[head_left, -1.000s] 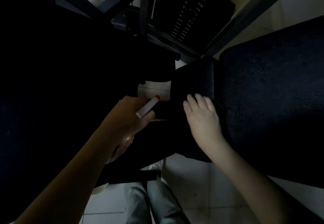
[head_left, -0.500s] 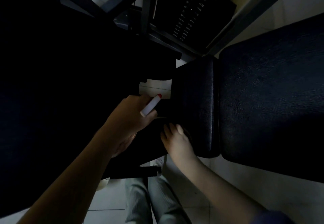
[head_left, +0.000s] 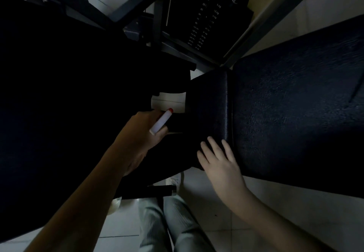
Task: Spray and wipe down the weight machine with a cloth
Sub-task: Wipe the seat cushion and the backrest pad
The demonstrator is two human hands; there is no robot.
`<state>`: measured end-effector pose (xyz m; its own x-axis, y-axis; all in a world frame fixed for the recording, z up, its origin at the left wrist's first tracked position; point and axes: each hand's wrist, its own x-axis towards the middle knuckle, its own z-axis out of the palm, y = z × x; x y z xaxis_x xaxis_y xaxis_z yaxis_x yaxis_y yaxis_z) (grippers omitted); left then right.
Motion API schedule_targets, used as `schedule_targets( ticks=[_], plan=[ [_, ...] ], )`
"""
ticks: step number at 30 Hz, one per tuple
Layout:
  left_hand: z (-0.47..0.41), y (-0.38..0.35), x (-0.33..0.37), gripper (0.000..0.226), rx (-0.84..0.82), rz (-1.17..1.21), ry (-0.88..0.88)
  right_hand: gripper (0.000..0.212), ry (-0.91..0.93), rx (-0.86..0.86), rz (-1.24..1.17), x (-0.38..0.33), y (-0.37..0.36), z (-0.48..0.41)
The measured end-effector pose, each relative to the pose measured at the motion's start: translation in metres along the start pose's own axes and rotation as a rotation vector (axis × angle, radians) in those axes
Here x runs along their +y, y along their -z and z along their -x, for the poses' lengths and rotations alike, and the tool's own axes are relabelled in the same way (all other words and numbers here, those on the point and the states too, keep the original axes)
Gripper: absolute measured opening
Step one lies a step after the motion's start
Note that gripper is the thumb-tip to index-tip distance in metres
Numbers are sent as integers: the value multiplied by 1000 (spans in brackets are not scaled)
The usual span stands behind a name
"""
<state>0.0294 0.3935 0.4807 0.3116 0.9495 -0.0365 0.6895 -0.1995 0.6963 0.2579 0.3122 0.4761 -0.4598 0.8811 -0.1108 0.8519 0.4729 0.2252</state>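
Right hand (head_left: 218,161): lies flat with the fingers straight and spread, pressing on the lower near corner of the small pad; nothing shows in its grasp. It sits close to the pad's edge, so a hard stroke could slide it off towards the floor.
Weight machine (head_left: 254,25): fills the view ahead and to both sides, and most of its left half is lost in shadow. I judge that missed patches are the main risk, because the light is too poor to show wet from dry.
Large pad (head_left: 295,113): dark textured upholstery to the right, touching the small pad along a seam. Spray could pool in that seam if it is not wiped out.
Small pad (head_left: 208,104): sits between the two hands. This is where the wiping appears to be happening.
Weight stack (head_left: 202,21): stands well beyond the pads. Drifting mist could settle on its plates and cable and stay there unwiped.
Left hand (head_left: 141,131): curls round the spray bottle, just left of the small pad.
Spray bottle (head_left: 161,121): only the white nozzle with its red tip shows, aimed towards the gap beside the small pad. A squeeze from here may hit the tiles rather than the upholstery and leave a slippery floor.
Cloth: I cannot make it out. It may lie under the right palm, dark against dark; if it is not there, the palm only smears the pad.
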Motion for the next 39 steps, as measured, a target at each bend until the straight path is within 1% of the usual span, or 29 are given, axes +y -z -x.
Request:
schedule_targets(
  ticks=[1,3,5,7,8,9,10,11,12,13,15,16,20,24,27,29,32,33,35,36,39],
  plan=[
    [3,1,0,39,7,18,26,28,-11,-32,18,-3,-1,-7],
    [14,6,2,32,27,87,114,37,-53,-90,7,-7,-2,-21],
    [29,9,6,42,11,184,180,40,-93,-123,-36,-6,6,-24],
    [44,10,14,56,38,278,265,27,-77,-63,-20,-2,14,-15],
    [49,10,20,60,54,329,324,29,-66,-47,-2,2,18,-9],
    [52,9,24,62,31,353,377,37,-65,-47,0,4,20,-5],
    [52,11,32,55,-33,353,391,40,-70,-35,12,7,23,-1],
    [51,14,40,46,-107,327,366,35,-90,-16,20,10,28,1],
    [50,18,48,41,-166,291,313,23,-100,-10,26,14,35,2],
    [49,23,54,39,-196,244,257,20,-134,-12,5,20,45,2],
    [47,30,66,37,-205,177,181,37,-185,6,-46,36,61,4],
    [44,35,75,40,-200,179,172,40,-215,21,-81,45,71,4],
    [32,46,108,58,-173,214,200,44,-285,24,-126,74,95,3],
    [18,54,138,60,-185,246,164,54,-330,26,-217,80,117,4],
    [10,59,153,64,-163,308,149,57,-382,104,-270,84,129,9],
    [5,62,162,58,-144,407,185,61,-422,137,-287,87,137,14],
    [-6,66,178,28,-138,508,198,62,-477,213,-267,99,157,23],
    [-9,67,180,26,-147,514,184,59,-484,248,-253,102,161,25],
    [-19,71,193,39,-192,525,112,44,-536,335,-212,117,178,32],
    [-23,72,199,42,-200,536,88,41,-576,372,-191,124,186,35],
    [-45,81,226,27,-213,542,11,41,-717,478,-117,158,215,41]
  ],
)
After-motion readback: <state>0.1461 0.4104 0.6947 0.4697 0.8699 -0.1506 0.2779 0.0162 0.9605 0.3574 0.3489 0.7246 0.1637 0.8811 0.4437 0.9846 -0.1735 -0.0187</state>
